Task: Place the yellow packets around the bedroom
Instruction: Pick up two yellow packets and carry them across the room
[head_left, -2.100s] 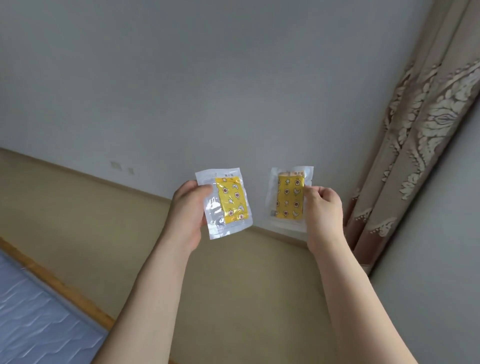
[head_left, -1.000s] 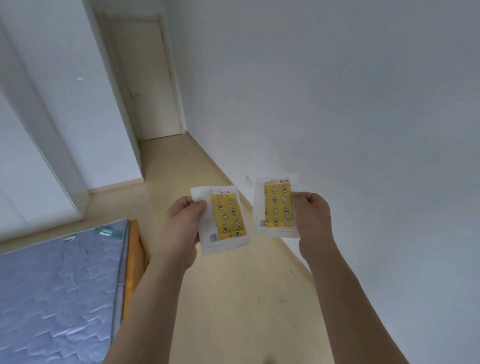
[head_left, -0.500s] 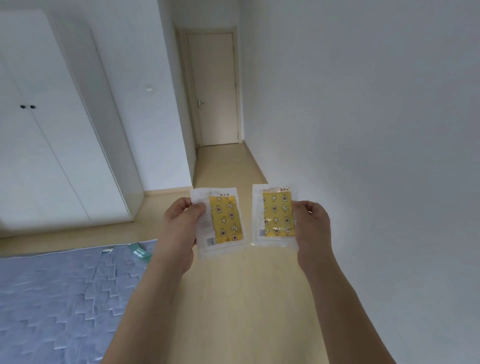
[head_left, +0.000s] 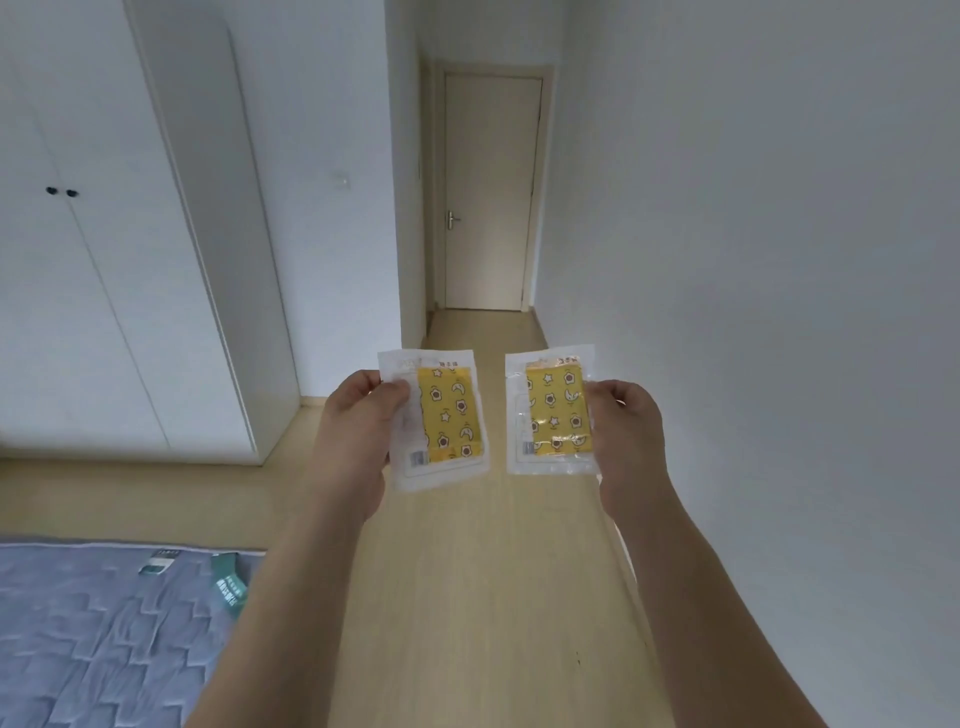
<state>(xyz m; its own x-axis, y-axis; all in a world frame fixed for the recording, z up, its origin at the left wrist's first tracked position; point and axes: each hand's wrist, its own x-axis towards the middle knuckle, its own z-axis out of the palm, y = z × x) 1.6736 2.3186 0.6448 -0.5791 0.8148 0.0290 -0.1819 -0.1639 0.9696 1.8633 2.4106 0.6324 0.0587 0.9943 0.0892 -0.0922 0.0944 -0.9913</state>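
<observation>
I hold two packets up in front of me, side by side and upright. Each is a clear plastic sleeve with a yellow patterned insert. My left hand (head_left: 358, 426) pinches the left yellow packet (head_left: 441, 415) by its left edge. My right hand (head_left: 626, 431) pinches the right yellow packet (head_left: 550, 413) by its right edge. A narrow gap separates the two packets, and both hang in the air above the wooden floor (head_left: 493, 597).
A white wardrobe (head_left: 104, 286) lines the left wall. A shut cream door (head_left: 488, 192) stands at the end of a short passage straight ahead. A plain white wall (head_left: 753, 260) runs along the right. A blue quilted mattress (head_left: 93, 634) fills the lower left corner.
The view has swung left from a curtained corner to the wardrobe and door. Both hands keep their packets held up in the same pose.
</observation>
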